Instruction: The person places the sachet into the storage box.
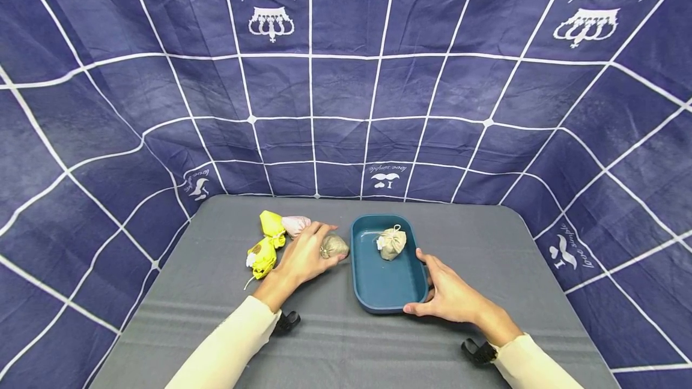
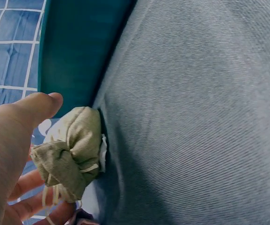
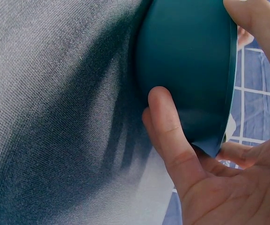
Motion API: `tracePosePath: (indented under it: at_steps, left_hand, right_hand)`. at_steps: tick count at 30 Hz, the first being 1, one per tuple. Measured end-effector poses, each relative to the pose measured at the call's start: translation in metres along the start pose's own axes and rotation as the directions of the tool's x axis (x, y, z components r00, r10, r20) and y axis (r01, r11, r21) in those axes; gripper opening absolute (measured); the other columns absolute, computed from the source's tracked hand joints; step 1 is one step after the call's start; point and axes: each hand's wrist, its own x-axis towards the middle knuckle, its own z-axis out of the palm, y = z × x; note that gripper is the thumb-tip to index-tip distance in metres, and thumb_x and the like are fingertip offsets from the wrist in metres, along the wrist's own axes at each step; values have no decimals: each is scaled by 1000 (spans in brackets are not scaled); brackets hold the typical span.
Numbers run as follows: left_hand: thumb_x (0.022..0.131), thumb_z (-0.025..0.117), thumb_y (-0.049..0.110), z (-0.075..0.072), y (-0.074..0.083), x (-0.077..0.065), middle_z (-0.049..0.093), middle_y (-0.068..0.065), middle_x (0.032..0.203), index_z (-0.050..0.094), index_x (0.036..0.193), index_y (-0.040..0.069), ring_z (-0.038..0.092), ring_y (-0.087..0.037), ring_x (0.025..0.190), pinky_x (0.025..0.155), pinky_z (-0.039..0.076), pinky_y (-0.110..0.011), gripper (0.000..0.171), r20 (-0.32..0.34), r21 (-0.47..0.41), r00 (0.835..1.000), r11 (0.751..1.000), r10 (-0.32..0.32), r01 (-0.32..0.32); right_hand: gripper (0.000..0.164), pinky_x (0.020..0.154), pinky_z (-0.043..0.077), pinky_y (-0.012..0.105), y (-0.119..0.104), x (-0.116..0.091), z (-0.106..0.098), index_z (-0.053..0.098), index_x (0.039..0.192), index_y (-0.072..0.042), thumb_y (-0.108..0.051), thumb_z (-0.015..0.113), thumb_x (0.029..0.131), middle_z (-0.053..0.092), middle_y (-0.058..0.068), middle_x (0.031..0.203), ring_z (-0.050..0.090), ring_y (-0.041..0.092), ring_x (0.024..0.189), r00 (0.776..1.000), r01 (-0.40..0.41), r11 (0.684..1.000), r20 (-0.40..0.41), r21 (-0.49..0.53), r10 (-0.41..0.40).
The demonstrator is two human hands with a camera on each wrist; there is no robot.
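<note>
My left hand point(image 1: 306, 255) reaches over a khaki drawstring pouch point(image 1: 334, 246) lying just left of a blue rectangular tray point(image 1: 382, 284). In the left wrist view, the thumb stretches above the pouch point(image 2: 81, 136) toward the tray wall point(image 2: 78, 51), and the other fingers lie spread along the pouch's far side, partly hidden. My right hand point(image 1: 453, 293) grips the tray's right side, thumb on the rim at the near corner. Its fingers rest along the tray's outer wall point(image 3: 186, 61) in the right wrist view. A beige drawstring pouch point(image 1: 391, 244) sits inside the tray toward its far end.
Left of the left hand lie two yellow pouches, one farther back point(image 1: 272, 224) and one nearer point(image 1: 262, 259), with a pale pink pouch point(image 1: 295, 225) beside them. A grey cloth point(image 1: 335, 347) covers the table. Blue checked curtain point(image 1: 346, 89) hangs behind and on both sides.
</note>
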Motion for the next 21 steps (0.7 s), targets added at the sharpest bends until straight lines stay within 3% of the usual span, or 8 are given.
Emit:
tracePosePath:
  at_steps: [9,21]
  left_hand:
    - [89,102,36,14,-5,-6,78,-17,134,74,148,10,80,-37,121,102,66,-54,70,1,-71,998,995,-66,66]
    - [88,103,27,21,-6,-4,77,-19,119,76,139,3,78,-36,106,92,66,-55,62,-47,-114,997,992,-61,55]
  right_hand:
    - [136,83,66,24,0,-1,0,27,178,7,-52,105,84,42,34,178,75,3,91,1000,2,1000,-3,1,-2]
    - [136,83,66,23,2,-1,1,25,179,7,-52,104,84,41,32,180,74,-1,88,1000,6,1000,-2,1,-6]
